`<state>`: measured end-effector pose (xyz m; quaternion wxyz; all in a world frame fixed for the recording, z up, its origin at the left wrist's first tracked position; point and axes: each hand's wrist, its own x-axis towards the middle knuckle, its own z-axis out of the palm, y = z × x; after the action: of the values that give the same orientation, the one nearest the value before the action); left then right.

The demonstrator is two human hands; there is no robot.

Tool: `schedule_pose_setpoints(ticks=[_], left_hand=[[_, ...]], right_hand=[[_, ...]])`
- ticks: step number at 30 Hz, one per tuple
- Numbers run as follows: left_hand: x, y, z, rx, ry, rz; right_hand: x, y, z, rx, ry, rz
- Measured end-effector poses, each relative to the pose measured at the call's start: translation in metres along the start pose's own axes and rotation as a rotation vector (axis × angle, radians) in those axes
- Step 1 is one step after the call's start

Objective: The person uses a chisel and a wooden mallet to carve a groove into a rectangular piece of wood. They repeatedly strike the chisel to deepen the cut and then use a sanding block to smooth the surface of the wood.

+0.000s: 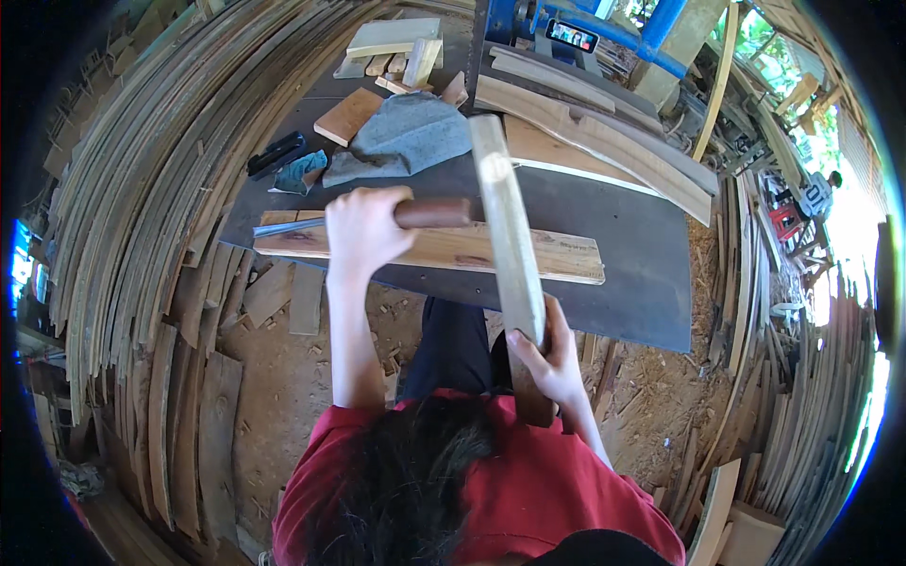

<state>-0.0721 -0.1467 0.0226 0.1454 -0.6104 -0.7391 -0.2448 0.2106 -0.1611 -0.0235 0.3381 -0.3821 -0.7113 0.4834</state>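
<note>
My left hand is closed around a chisel with a brown wooden handle. The handle sticks out to the right of the fist, and the metal blade points left, low over a light brown board. The board lies across the dark table near its front edge. My right hand grips a thick wooden club near its lower end. Its pale upper part stands up across the board, to the right of the chisel handle. I cannot tell whether the blade tip touches the board.
Behind the board lie a grey cloth, a wooden block, a black tool and a sandpaper-like piece. Long planks rest at the back right beside a blue machine frame. Stacked timber strips crowd the left.
</note>
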Motion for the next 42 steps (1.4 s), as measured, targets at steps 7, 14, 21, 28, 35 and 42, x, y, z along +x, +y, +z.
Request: schedule_pose_setpoints(ticks=[7, 14, 21, 28, 35, 42], left_hand=[[0.008, 0.009, -0.03, -0.225, 0.201, 0.154], [0.041, 0.086, 0.022, -0.169, -0.159, 0.421], [0.047, 0.093, 0.062, -0.258, -0.134, 0.468], [0.058, 0.054, 0.067, -0.127, 0.014, 0.267], [0.109, -0.008, 0.087, 0.076, 0.052, -0.017], [0.121, -0.037, 0.089, 0.097, -0.167, 0.014]], right_hand=[[-0.001, -0.007, -0.068, -0.199, 0.333, -0.147], [-0.009, -0.007, -0.143, -0.887, 0.484, -0.115], [0.003, 0.011, -0.187, -1.058, 0.471, -0.031], [0.033, 0.027, -0.197, -1.09, 0.317, 0.005], [0.069, 0.045, -0.19, -1.134, 0.318, -0.116], [0.067, 0.041, -0.171, -1.095, 0.514, -0.379]])
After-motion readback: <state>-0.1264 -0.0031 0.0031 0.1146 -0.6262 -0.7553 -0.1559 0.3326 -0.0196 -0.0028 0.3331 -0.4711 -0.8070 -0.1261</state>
